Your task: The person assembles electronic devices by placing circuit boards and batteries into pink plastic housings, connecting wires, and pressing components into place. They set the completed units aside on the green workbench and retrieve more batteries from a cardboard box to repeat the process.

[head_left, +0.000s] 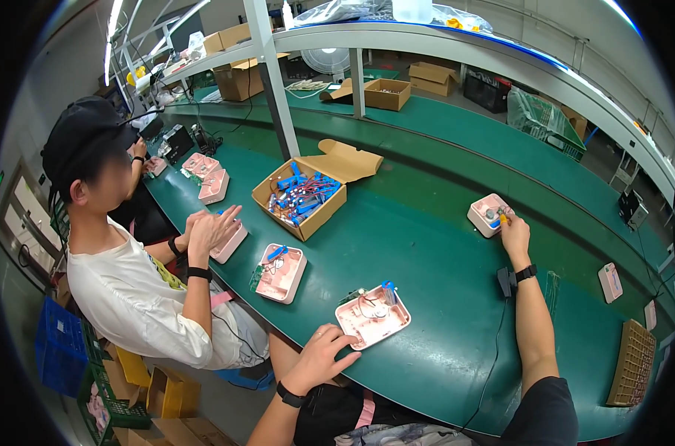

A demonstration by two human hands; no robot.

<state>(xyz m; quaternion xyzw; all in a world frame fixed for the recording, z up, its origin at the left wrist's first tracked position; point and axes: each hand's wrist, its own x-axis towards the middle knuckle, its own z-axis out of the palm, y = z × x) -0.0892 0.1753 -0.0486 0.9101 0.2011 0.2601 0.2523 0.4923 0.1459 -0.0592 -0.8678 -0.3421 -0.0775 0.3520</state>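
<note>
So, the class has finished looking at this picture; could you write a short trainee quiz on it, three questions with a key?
1. Which of the person's own hands reaches farther across the green tabletop?
2. What colour are the cylinders heaped in the open cardboard box? A) pink B) yellow C) blue
3. Fill in: the co-worker on the left wears a ____ cap.

Key:
1. The right hand, which is at a pink casing.
2. C
3. black

left hand (319, 360): palm down | right hand (515, 233): forward, arm (536, 331) extended
</note>
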